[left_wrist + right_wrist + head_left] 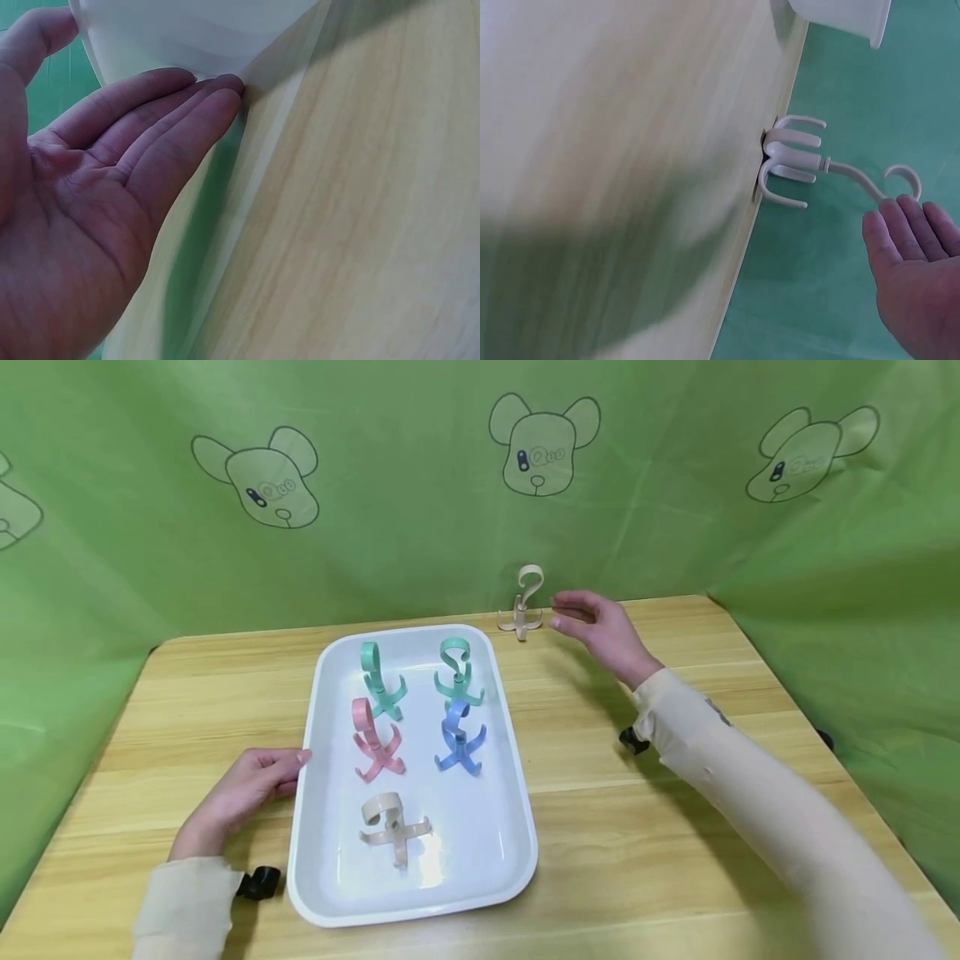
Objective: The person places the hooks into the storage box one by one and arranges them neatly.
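Observation:
A white tray (480, 810) lies on the wooden table. My left hand (251, 785) holds its left side, with the thumb at the rim (88, 45) and the fingers against the outer wall. Inside stand several multi-prong hanging hooks: two green hooks (385, 693) at the back, a pink hook (378, 747), a blue hook (461, 747), and a beige hook (397, 831) at the front. Another beige hook (521, 610) stands upright on the table behind the tray's right corner. My right hand (600, 631) is just right of it, fingers extended, apart from the hook's prongs (791, 157).
Green cloth (420, 543) with printed bear heads hangs behind the table and along both sides. The wooden tabletop (600, 843) extends right of the tray. A small black device (633, 741) sits at each wrist.

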